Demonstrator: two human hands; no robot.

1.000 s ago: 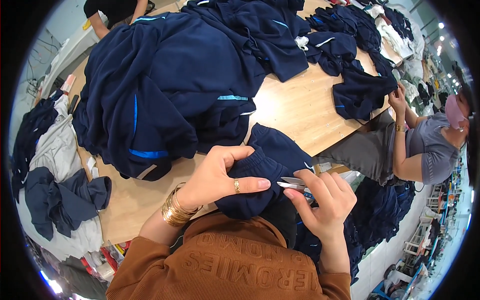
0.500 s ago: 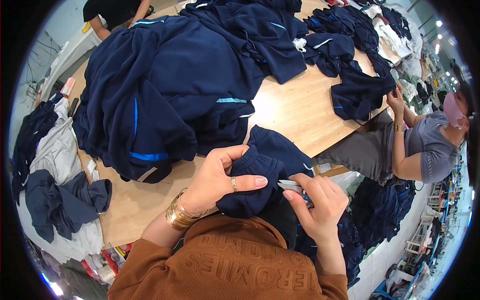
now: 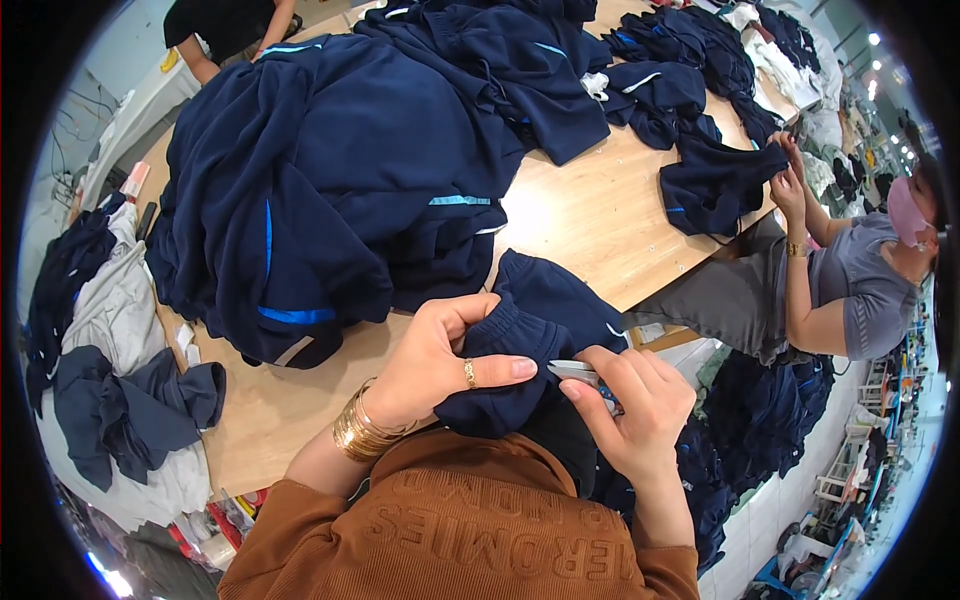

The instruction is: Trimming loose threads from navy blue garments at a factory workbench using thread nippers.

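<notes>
A dark navy garment (image 3: 555,290) with a gathered elastic band lies over the table's near edge. My left hand (image 3: 430,365) grips the band, thumb on top and fingers tucked behind the cloth. In my right hand (image 3: 640,400) is a small pair of thread snips (image 3: 573,371), held between thumb and fingers. Their pale metal tips point left and touch or nearly touch the cloth just past my left thumb. Whether a thread sits between the blades is too small to tell.
A big heap of navy garments (image 3: 350,140) with blue strips covers the wooden table (image 3: 570,220) ahead. On the right a masked co-worker (image 3: 850,270) handles another navy garment (image 3: 715,185). More navy clothing (image 3: 760,430) is piled low at right; grey and white cloth (image 3: 120,400) lies left.
The snips in my right hand have shifted slightly left, closer to my left thumb. My left hand keeps its hold on the band. The co-worker's hands have risen a little.
</notes>
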